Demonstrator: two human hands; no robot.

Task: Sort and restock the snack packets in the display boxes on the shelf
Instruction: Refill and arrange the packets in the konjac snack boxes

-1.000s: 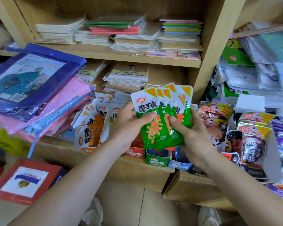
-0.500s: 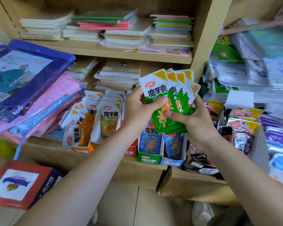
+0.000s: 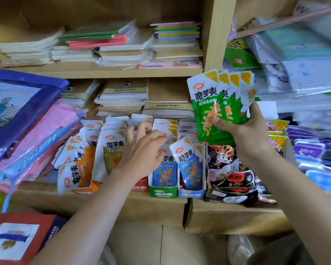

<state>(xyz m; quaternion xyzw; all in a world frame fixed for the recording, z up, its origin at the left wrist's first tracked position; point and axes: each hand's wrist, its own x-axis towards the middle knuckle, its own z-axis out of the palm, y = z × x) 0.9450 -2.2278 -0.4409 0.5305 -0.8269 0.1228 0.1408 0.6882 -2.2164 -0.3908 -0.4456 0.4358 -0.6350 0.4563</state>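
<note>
Snack packets (image 3: 216,109), green ones, fan out in the right hand (image 3: 245,129), which grips them by their lower edges up at the right of the shelf (image 3: 103,199), likely to keep them clear while room is made. The left hand (image 3: 141,150) hangs with fingers spread and holding nothing, over the white packets (image 3: 113,148) standing in the display boxes (image 3: 162,192). Blue packets (image 3: 189,165) sit just right of it. Notebooks (image 3: 122,96) are stacked behind on the wooden shelving.

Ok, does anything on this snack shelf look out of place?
Yes: blue snack packets stand in the green cardboard display box, while orange-and-white packets left of it lean askew, spilling forward.
</note>
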